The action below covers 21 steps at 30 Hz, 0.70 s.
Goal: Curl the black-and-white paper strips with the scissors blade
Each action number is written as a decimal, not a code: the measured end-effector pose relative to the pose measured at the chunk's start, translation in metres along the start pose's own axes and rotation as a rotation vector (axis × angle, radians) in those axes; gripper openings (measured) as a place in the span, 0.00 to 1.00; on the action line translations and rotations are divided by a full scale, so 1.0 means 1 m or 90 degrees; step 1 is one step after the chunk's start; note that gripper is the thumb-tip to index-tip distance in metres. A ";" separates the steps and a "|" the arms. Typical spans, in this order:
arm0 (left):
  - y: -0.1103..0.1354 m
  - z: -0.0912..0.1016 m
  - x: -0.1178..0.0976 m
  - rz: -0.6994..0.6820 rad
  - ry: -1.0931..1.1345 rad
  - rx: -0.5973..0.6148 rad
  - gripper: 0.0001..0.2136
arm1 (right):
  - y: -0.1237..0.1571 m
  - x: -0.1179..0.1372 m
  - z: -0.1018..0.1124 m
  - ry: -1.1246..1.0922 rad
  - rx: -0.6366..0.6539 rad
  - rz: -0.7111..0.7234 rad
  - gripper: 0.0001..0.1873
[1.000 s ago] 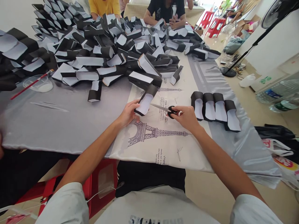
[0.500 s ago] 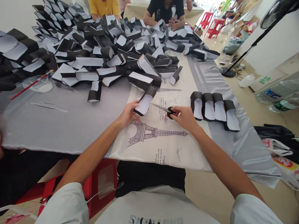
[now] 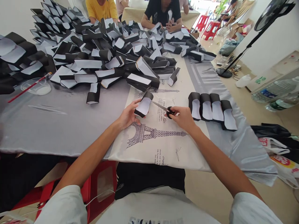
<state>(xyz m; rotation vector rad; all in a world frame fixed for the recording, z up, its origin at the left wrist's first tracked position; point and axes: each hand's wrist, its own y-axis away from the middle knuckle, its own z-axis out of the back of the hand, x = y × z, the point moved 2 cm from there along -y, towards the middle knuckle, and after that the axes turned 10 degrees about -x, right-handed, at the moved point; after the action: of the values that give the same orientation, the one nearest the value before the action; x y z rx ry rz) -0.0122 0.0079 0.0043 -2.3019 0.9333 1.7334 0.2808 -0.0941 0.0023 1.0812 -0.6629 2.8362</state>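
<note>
My left hand [image 3: 130, 115] grips a small folded paper piece [image 3: 144, 105], black outside and white inside, by its near left side. A pair of scissors [image 3: 160, 106] with black handles is in my right hand [image 3: 182, 116], fingers closed round the loops. The blade tips point left and meet the right edge of the paper piece; whether they touch it I cannot tell. Both hands are above the cream cloth [image 3: 142, 154] printed with towers. Right of my right hand, several similar black-and-white paper pieces [image 3: 206, 107] stand side by side in a row.
A large heap of black-and-white paper pieces [image 3: 109, 63] covers the far side. At left, a red brush [image 3: 28, 88] rests across a clear plastic dish [image 3: 44, 90]. People sit across the table, one holding a paper piece [image 3: 170, 15]. A black fan [image 3: 266, 18] stands at right.
The paper piece in my left hand has come slightly lower and tilted, its right edge now at the scissor tips. The whole view has shifted a little.
</note>
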 end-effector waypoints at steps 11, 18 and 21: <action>0.001 -0.003 -0.002 0.013 -0.006 -0.002 0.41 | 0.003 0.000 0.001 -0.235 0.027 -0.105 0.12; 0.000 -0.001 0.001 0.012 -0.008 -0.003 0.39 | 0.000 -0.001 0.007 -0.162 -0.018 -0.083 0.19; -0.001 0.000 0.001 0.012 -0.006 -0.006 0.39 | 0.000 -0.001 0.006 -0.181 0.024 -0.089 0.13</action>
<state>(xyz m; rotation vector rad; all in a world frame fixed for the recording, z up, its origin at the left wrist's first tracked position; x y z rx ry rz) -0.0117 0.0079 0.0035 -2.2970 0.9493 1.7573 0.2857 -0.0963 0.0057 1.4909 -0.5250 2.6132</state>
